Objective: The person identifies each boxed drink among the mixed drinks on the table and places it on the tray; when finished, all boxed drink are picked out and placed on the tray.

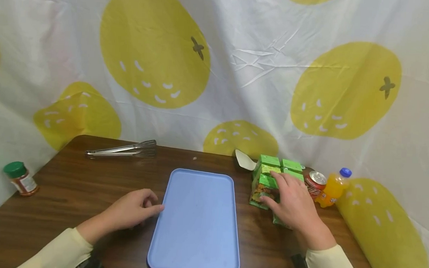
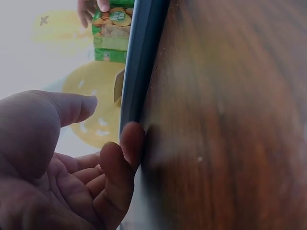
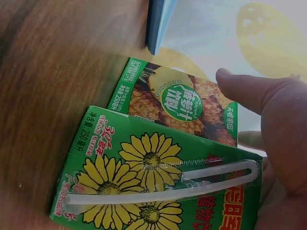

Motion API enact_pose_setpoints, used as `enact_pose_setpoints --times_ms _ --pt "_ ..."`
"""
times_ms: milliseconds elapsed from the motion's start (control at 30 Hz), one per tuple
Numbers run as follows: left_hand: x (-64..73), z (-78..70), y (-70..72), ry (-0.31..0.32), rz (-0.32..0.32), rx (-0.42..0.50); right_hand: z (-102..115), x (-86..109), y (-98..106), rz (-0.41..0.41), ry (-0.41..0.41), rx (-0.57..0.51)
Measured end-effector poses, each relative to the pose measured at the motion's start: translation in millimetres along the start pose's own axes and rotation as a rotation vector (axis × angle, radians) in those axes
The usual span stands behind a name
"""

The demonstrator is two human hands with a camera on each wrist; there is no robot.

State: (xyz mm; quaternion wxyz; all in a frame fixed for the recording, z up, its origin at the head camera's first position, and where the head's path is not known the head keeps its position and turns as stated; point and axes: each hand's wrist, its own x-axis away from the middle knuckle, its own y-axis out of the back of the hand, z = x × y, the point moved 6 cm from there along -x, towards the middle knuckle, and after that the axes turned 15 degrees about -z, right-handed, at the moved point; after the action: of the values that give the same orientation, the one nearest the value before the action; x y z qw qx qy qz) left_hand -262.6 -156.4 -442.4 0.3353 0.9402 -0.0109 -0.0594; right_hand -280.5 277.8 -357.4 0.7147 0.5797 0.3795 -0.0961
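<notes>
My left hand [image 1: 130,210] is at the left edge of a blue tray [image 1: 197,220], fingers loosely curled and thumb at the rim. In the left wrist view its fingertips [image 2: 132,139] lie right by the tray's side. On the right, my right hand [image 1: 295,200] spreads over a cluster of green drink cartons, holding none of them. Below its thumb [image 3: 240,88] stands a pineapple juice carton [image 3: 177,103], upright. Nearer the right wrist camera is a chrysanthemum drink carton [image 3: 110,158] with a wrapped straw on its side.
Behind the cartons are a red soda can [image 1: 315,184], an orange drink bottle [image 1: 333,188] with blue cap, and a whitish scoop-like utensil [image 1: 244,160]. Metal tongs [image 1: 121,149] lie at the back left. A green-lidded spice jar [image 1: 21,178] stands at the table's left edge.
</notes>
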Motion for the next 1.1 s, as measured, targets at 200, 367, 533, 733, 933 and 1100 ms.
enact_pose_setpoints --times_ms 200,367,533,733,933,1100 --pt "0.8 1.6 -4.2 0.018 0.061 0.089 1 -3.7 -2 0.052 -0.004 0.013" --pt "-2.5 5.2 -9.0 0.014 0.106 0.172 2 -9.6 -3 0.081 -0.005 0.024" --pt "-7.6 8.0 -13.7 0.021 0.148 0.238 0 -12.8 -4 0.108 -0.018 0.025" --pt "-13.0 8.9 -18.6 0.042 0.185 0.296 -5 -16.1 -7 0.158 -0.065 0.01" --pt "-17.9 7.9 -23.6 0.066 0.185 0.262 -9 -20.2 -9 0.184 -0.103 -0.011" --pt "-19.6 5.1 -22.4 0.064 0.171 0.226 -8 -22.7 -10 0.178 -0.101 -0.022"
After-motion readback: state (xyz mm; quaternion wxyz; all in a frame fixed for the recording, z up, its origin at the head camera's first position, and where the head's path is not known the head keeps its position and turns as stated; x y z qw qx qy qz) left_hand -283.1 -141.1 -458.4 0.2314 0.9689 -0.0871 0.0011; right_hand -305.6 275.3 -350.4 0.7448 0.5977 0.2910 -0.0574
